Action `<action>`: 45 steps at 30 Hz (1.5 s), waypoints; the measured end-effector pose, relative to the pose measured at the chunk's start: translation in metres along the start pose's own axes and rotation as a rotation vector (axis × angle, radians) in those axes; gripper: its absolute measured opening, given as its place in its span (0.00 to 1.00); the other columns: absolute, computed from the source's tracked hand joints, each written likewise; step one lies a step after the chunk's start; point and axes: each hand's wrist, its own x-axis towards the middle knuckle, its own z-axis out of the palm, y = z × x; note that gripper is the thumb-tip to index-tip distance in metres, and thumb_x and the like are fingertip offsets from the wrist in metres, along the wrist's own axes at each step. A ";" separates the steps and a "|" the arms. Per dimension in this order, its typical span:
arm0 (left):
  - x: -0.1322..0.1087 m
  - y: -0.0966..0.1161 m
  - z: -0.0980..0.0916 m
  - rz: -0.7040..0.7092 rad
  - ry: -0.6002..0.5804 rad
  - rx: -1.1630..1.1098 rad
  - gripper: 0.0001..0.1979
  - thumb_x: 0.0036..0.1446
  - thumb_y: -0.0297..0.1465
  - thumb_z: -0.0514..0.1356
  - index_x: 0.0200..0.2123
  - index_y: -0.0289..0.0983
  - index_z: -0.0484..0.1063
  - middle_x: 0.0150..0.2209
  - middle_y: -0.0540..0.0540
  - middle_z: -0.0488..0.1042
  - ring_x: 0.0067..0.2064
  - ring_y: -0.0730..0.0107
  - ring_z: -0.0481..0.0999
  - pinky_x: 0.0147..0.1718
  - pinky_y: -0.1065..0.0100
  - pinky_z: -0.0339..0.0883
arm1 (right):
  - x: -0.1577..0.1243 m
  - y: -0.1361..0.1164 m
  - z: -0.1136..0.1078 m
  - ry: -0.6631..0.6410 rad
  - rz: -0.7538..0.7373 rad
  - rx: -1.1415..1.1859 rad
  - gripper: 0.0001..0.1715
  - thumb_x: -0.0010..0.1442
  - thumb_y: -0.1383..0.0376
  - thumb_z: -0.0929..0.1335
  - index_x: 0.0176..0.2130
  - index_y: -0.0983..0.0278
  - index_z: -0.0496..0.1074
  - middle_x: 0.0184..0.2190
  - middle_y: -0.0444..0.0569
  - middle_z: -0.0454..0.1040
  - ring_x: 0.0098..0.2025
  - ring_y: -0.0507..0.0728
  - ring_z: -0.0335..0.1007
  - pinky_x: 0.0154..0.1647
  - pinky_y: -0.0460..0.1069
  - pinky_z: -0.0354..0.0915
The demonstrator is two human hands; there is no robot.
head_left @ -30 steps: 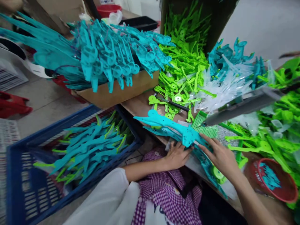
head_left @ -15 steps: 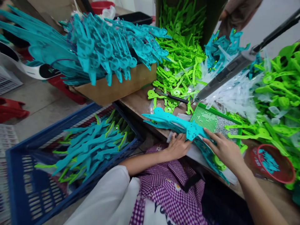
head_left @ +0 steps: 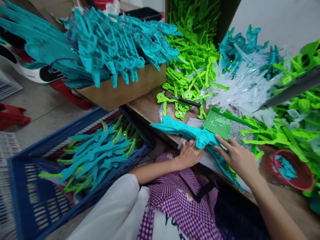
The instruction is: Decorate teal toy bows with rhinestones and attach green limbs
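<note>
A long turquoise plastic part (head_left: 183,129) lies slantwise at the table's front edge, with screw holes along its top. My left hand (head_left: 190,154) is closed round its near side, just below the middle. My right hand (head_left: 238,159) grips its right section between thumb and fingers; the fingertips are partly hidden. Another turquoise piece (head_left: 226,170) extends below toward the lower right. Beyond the hands sits a green perforated tray (head_left: 217,124) holding small silvery pieces, probably screws. A dark powered screwdriver (head_left: 291,87) hangs at the right, apart from both hands.
A blue crate (head_left: 27,193) with turquoise and green assemblies stands at left. Behind it, a cardboard box (head_left: 140,85) carries stacked turquoise parts. Lime-green parts (head_left: 192,63) and whitish translucent pieces (head_left: 240,88) cover the table's back. A red basket (head_left: 307,180) of small turquoise bits stands at right.
The screwdriver has swung to the right, away from the tray. The turquoise part has tilted slightly in my hands, which stay nearly in place. The person at the back is out of view.
</note>
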 end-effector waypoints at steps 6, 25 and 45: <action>0.000 0.003 -0.009 -0.025 -0.061 -0.019 0.18 0.67 0.38 0.48 0.54 0.43 0.70 0.49 0.38 0.67 0.52 0.52 0.62 0.51 0.46 0.54 | 0.000 0.005 -0.004 -0.008 0.009 0.037 0.30 0.64 0.46 0.57 0.61 0.49 0.63 0.38 0.51 0.73 0.26 0.54 0.68 0.19 0.49 0.44; -0.008 0.002 -0.003 -0.118 -0.044 -0.013 0.19 0.65 0.41 0.50 0.53 0.43 0.72 0.58 0.35 0.59 0.57 0.46 0.57 0.53 0.44 0.52 | 0.009 0.009 0.018 -0.316 0.080 0.541 0.28 0.66 0.52 0.59 0.63 0.53 0.61 0.41 0.54 0.71 0.46 0.62 0.67 0.49 0.57 0.63; -0.035 -0.081 0.000 0.486 0.359 -0.265 0.11 0.63 0.28 0.57 0.47 0.40 0.74 0.50 0.42 0.76 0.51 0.65 0.76 0.50 0.60 0.72 | -0.011 0.003 0.047 -0.190 0.069 0.616 0.32 0.65 0.48 0.58 0.58 0.64 0.68 0.51 0.58 0.69 0.54 0.64 0.67 0.57 0.59 0.63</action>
